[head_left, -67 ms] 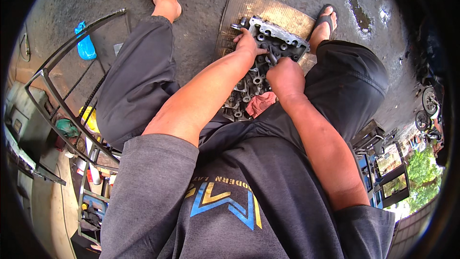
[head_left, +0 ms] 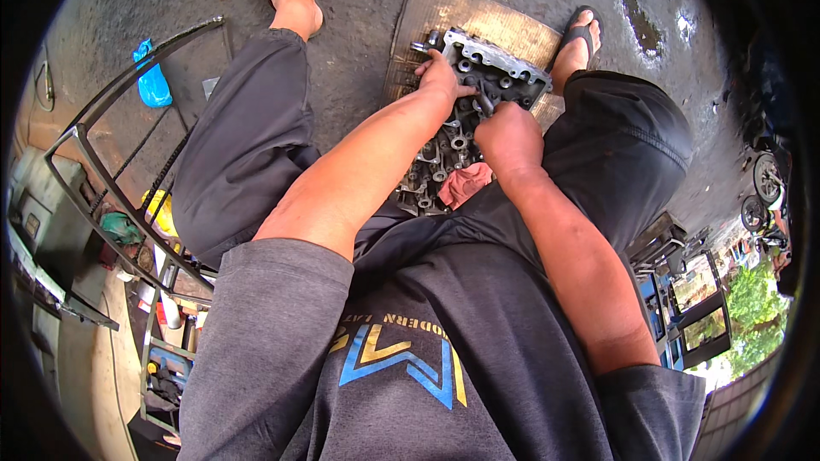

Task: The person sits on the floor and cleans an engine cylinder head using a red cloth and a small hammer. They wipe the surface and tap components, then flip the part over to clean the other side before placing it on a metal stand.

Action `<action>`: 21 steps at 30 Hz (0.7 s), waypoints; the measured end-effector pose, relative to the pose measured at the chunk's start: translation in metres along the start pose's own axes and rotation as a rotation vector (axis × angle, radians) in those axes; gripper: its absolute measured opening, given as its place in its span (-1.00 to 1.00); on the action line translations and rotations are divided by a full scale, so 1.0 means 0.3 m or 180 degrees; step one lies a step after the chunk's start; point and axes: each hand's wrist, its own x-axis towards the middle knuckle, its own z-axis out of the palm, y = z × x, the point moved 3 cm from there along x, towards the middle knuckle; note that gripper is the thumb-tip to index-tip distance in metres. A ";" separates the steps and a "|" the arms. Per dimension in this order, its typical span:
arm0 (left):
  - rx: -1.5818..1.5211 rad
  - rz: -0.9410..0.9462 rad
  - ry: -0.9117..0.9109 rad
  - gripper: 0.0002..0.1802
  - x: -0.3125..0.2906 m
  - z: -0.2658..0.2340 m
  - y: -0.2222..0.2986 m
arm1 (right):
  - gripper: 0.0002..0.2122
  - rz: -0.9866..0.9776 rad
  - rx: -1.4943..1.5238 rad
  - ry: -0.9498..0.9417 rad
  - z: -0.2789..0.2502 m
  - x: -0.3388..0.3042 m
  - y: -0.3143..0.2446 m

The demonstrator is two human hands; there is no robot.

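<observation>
Across the dark ground (head_left: 354,60) lies a cardboard sheet (head_left: 470,10), partly beneath a metal engine part (head_left: 459,142). At its right the right hand (head_left: 514,135) is clenched; the left hand (head_left: 439,78) touches its left side, grip unclear. By its near end sits a pink cloth (head_left: 465,184); a dark tool (head_left: 486,104) juts from the fist.

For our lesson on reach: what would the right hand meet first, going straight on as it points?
Probably the metal engine part just ahead, though depth is unclear from this single view.
</observation>
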 end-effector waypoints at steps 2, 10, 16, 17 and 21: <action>-0.0041 0.0008 0.0001 -0.34 0.001 -0.002 -0.006 | -0.79 -0.0025 -0.0011 0.0042 -0.002 0.000 0.001; 0.0025 0.0081 0.0126 -0.31 0.010 -0.002 0.014 | -0.78 -0.0029 -0.0028 -0.0126 -0.013 0.009 -0.002; 0.0113 0.0163 0.0346 -0.34 0.030 0.010 0.033 | -0.79 -0.0089 -0.0025 -0.0097 -0.013 0.007 0.000; 0.0098 0.0169 0.0353 -0.34 0.034 0.012 0.036 | -0.79 -0.0089 -0.0004 -0.0078 -0.012 0.007 0.001; 0.0156 0.0120 0.0397 -0.35 0.046 0.015 0.045 | -0.79 -0.0073 -0.0003 -0.0046 -0.010 0.012 0.006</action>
